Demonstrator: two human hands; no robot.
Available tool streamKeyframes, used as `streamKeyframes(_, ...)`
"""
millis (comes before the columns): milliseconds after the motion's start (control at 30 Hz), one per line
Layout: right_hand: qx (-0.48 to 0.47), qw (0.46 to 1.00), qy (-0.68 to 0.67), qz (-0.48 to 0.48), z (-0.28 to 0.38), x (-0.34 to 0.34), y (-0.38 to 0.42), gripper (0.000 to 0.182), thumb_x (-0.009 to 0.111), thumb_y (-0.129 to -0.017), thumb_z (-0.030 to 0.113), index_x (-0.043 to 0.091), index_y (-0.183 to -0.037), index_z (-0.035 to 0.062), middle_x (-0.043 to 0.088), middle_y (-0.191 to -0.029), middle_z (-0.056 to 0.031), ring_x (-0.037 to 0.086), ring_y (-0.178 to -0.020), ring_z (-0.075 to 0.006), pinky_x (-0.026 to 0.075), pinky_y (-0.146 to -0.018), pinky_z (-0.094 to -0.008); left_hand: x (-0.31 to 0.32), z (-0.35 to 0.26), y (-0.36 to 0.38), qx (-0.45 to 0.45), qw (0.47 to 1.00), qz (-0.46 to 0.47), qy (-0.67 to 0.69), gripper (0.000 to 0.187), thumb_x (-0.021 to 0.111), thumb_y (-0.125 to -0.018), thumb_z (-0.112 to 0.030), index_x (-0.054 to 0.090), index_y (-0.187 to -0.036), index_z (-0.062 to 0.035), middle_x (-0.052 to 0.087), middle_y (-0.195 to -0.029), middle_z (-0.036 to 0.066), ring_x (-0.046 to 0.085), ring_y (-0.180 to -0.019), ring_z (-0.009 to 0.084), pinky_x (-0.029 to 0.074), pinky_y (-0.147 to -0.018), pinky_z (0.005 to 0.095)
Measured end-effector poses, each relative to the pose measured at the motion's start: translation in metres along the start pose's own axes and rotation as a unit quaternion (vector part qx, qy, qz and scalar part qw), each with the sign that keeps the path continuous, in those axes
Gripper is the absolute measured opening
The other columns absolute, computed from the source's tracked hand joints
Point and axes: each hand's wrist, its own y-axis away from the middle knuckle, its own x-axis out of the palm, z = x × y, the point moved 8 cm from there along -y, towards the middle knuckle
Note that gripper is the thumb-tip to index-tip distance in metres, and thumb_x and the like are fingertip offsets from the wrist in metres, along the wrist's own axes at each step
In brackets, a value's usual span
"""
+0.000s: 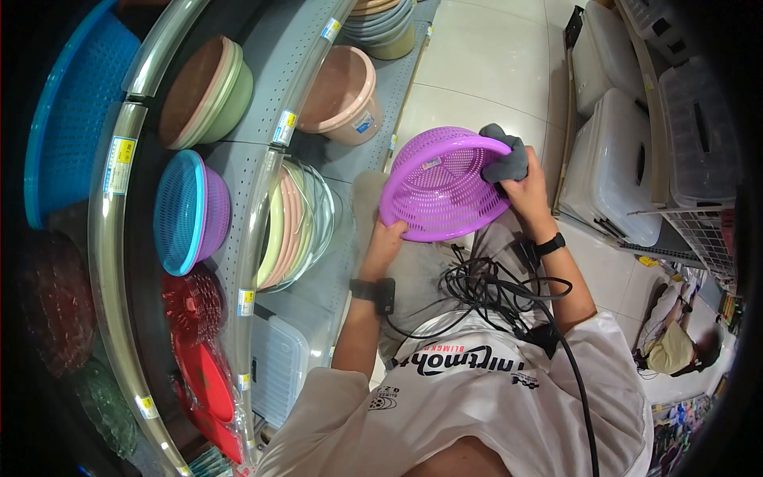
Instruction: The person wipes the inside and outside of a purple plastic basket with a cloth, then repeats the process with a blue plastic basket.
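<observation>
A purple plastic basket (477,215) with slotted walls is tilted in front of my body, its open side partly toward me. My left hand (385,248) is closed on its rim at the lower left. At the upper right rim, my right hand (528,191) is closed around a dark grey cloth (507,159), which it presses over the rim. A small label (431,164) sticks to the basket's inside wall. Most of my right fingers are hidden behind the cloth and rim.
Shelves on the left hold a blue and purple basket stack (179,213), a pink bucket (342,91) and several basins (214,99). Lidded boxes (612,167) line the right. Black cable (485,286) lies across my lap. Another person (675,346) is at the lower right.
</observation>
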Motion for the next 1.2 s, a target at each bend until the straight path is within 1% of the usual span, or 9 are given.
streamKeyframes(300,-0.024,1.0,0.008,0.001,0.024,-0.023,0.002,0.038,0.076,-0.084,0.01,0.061,-0.118,0.0021,0.065,-0.102,-0.0134,0.067,-0.096,-0.0286,0.053,-0.088,-0.0374,0.016,-0.01,0.005,-0.017,0.999,0.039,-0.01,0.042,0.064,-0.087,0.004,0.06,-0.129,0.003,0.066,-0.118,0.006,0.064,-0.112,0.0181,0.051,-0.099,0.0331)
streamKeyframes(400,-0.18,0.976,0.116,-0.027,0.081,-0.042,-0.016,0.042,0.074,-0.071,0.004,0.062,-0.111,0.0037,0.055,-0.095,-0.015,0.06,-0.091,-0.0377,0.051,-0.081,-0.0433,0.029,-0.018,0.011,-0.018,0.998,0.06,-0.033,0.05,0.066,-0.089,0.009,0.056,-0.137,-0.0001,0.064,-0.127,0.006,0.062,-0.119,0.0193,0.05,-0.106,0.0356)
streamKeyframes(567,-0.265,0.934,0.24,0.011,0.157,-0.038,-0.033,0.05,0.077,-0.061,0.0,0.063,-0.109,0.0073,0.057,-0.098,-0.0121,0.06,-0.095,-0.0347,0.049,-0.079,-0.0456,0.029,-0.009,0.001,0.016,0.991,0.105,0.076,0.085,0.076,-0.088,0.003,0.032,-0.16,-0.0021,0.052,-0.151,0.009,0.055,-0.134,0.021,0.047,-0.11,0.0349)
streamKeyframes(633,-0.322,0.902,0.263,0.116,0.175,-0.009,-0.026,0.053,0.079,-0.058,0.001,0.063,-0.108,0.0091,0.056,-0.099,-0.0098,0.06,-0.097,-0.0329,0.05,-0.081,-0.0439,0.018,-0.012,0.001,0.067,0.994,0.077,-0.031,0.087,0.072,-0.088,0.008,0.03,-0.163,-0.0036,0.05,-0.153,0.011,0.054,-0.137,0.0216,0.046,-0.113,0.0353)
streamKeyframes(767,-0.317,0.895,0.268,0.162,0.182,0.027,-0.017,0.053,0.081,-0.059,0.002,0.061,-0.107,0.0118,0.055,-0.102,-0.0074,0.059,-0.099,-0.0303,0.05,-0.084,-0.0422,0.019,-0.018,0.013,0.028,0.998,0.046,-0.011,0.088,0.068,-0.09,0.009,0.025,-0.166,-0.0034,0.046,-0.158,0.013,0.049,-0.141,0.0219,0.041,-0.119,0.0356)
streamKeyframes(833,-0.311,0.897,0.27,0.162,0.175,0.032,-0.018,0.053,0.081,-0.059,0.003,0.061,-0.107,0.0115,0.056,-0.1,-0.0072,0.059,-0.097,-0.0304,0.05,-0.083,-0.0427,0.017,-0.019,0.018,-0.019,0.988,0.008,0.156,0.054,0.066,-0.095,0.008,0.052,-0.146,-0.0025,0.06,-0.137,0.009,0.058,-0.129,0.0228,0.046,-0.114,0.0388)
streamKeyframes(967,-0.294,0.922,0.225,0.116,0.15,0.027,-0.021,0.047,0.079,-0.063,0.003,0.062,-0.106,0.0105,0.057,-0.097,-0.0078,0.059,-0.093,-0.0314,0.05,-0.081,-0.0433,0.005,-0.005,0.005,0.004,0.991,0.004,0.13,0.052,0.062,-0.095,0.009,0.052,-0.145,-0.0012,0.062,-0.134,0.009,0.06,-0.126,0.0227,0.048,-0.111,0.0383)
streamKeyframes(1033,-0.289,0.927,0.217,0.095,0.149,0.024,-0.021,0.044,0.078,-0.064,0.004,0.063,-0.105,0.0102,0.056,-0.096,-0.0082,0.059,-0.092,-0.0317,0.05,-0.08,-0.0434,0.004,0.005,0.002,-0.04,0.992,0.041,0.112,0.091,0.062,-0.086,0.009,0.022,-0.167,-0.0016,0.043,-0.161,0.011,0.045,-0.145,0.0208,0.036,-0.121,0.0358)
streamKeyframes(1200,-0.279,0.933,0.22,0.057,0.144,0.021,-0.021,0.039,0.078,-0.067,0.006,0.064,-0.104,0.0097,0.055,-0.094,-0.009,0.059,-0.089,-0.0316,0.048,-0.078,-0.0431,0.004,0.006,0.003,-0.055,0.992,0.045,0.103,0.091,0.059,-0.084,0.009,0.023,-0.167,-0.0019,0.045,-0.159,0.01,0.046,-0.144,0.02,0.038,-0.119,0.0338)
